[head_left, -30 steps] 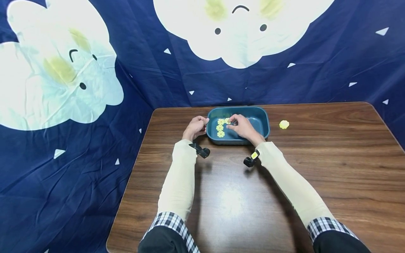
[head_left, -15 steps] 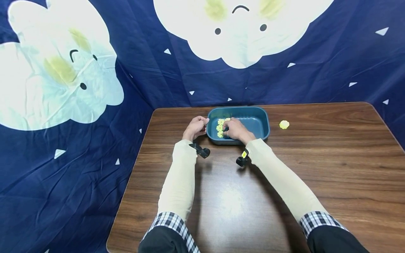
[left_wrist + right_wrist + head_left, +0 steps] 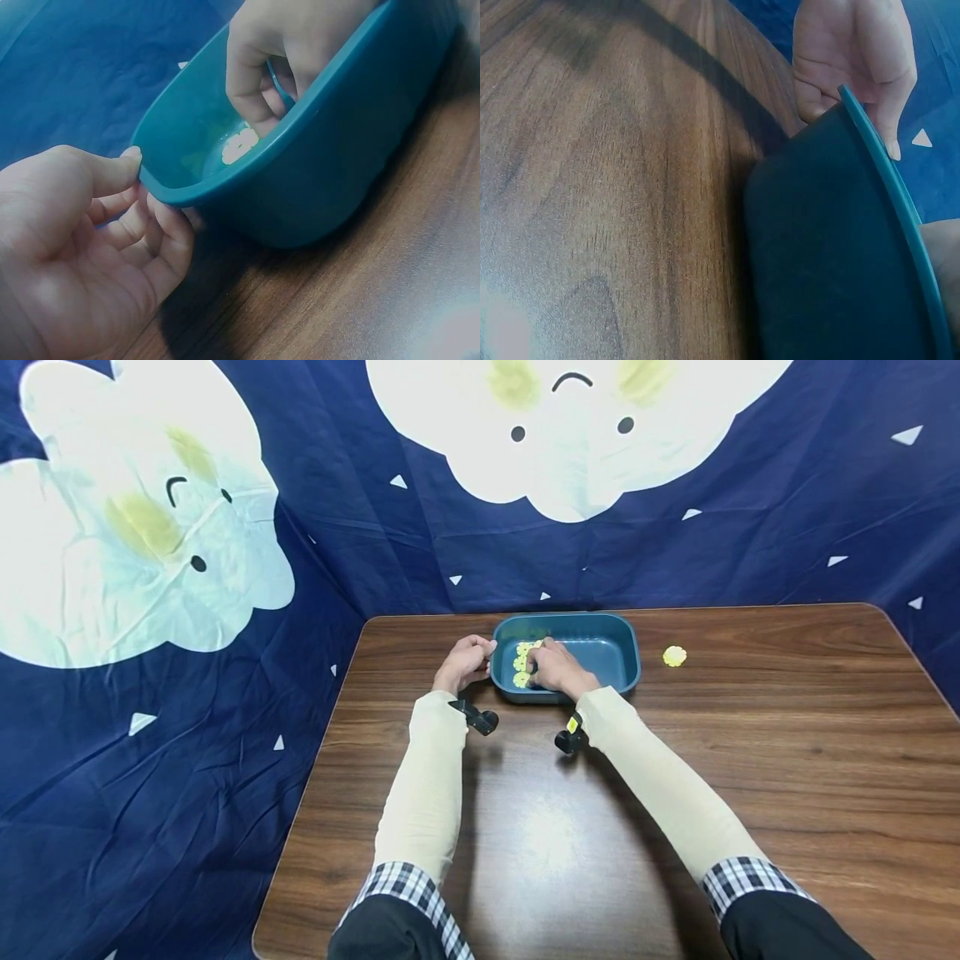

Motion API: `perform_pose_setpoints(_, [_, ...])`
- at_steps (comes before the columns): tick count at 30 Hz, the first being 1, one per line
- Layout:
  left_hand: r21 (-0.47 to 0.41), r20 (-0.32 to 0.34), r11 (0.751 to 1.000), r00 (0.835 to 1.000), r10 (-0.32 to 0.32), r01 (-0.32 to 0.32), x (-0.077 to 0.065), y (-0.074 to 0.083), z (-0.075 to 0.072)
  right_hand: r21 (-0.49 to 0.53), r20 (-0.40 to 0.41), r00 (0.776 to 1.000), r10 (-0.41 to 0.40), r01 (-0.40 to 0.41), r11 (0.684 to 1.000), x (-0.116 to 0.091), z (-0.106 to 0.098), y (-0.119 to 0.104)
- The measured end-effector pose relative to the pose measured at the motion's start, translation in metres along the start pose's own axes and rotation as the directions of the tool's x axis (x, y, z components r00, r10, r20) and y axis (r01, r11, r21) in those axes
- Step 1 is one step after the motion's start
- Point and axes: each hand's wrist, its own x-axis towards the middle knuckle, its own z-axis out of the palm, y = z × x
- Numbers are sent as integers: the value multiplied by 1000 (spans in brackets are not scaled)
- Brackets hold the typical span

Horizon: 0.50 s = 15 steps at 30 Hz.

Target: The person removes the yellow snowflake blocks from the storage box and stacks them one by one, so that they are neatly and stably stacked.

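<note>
A teal plastic basin (image 3: 618,652) stands at the back of the wooden table. Yellow flower-shaped pieces (image 3: 521,679) lie in its left half. My left hand (image 3: 467,662) pinches the basin's left rim, thumb on top and curled fingers underneath, plain in the left wrist view. Reaching down into the basin, my right hand (image 3: 557,667) has bent fingers at the flower pieces. In the left wrist view a pale flower (image 3: 238,145) shows beside a finger of that hand; the near wall hides part of the fingertips. Whether they grip a piece cannot be told.
Another yellow flower piece (image 3: 674,656) lies on the table, right of the basin. A blue curtain (image 3: 420,543) with white clouds hangs right behind the table's back edge. The wooden table (image 3: 787,718) extends far to the right.
My right hand has moved left and slightly toward me inside the basin, from the back flower pieces to the left column. My left hand has kept its hold on the rim.
</note>
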Motion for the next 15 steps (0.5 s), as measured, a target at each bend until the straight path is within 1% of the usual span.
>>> perform_pose_setpoints(4, [-1,-2,1000,1000,-1,1,2,-1,-1,8,-5,999,-32,32,999,1,0,-1])
perform_pose_setpoints(5, [-1,-2,1000,1000,-2,2,2,-1,-1,7,-4,999,-47,47,999,1,0,-1])
perform_pose_setpoints(6, [-2,-2,1000,1000,-3,3,3,-2,-1,5,-14,997,-78,78,997,4,4,3])
perform_pose_setpoints(10, [0,-2,1000,1000,-2,2,2,-2,-1,-8,4,991,-133,133,991,6,3,2])
perform_pose_setpoints(12, [0,-5,1000,1000,0,0,1,-1,0,-14,9,989,-150,150,989,7,3,2])
perform_pose_setpoints(13, [2,-5,1000,1000,0,0,1,-1,0,-16,23,990,-139,139,990,3,0,-2])
perform_pose_setpoints(15, [2,-3,1000,1000,-1,1,-1,0,1,-28,21,988,-150,150,988,3,0,-3])
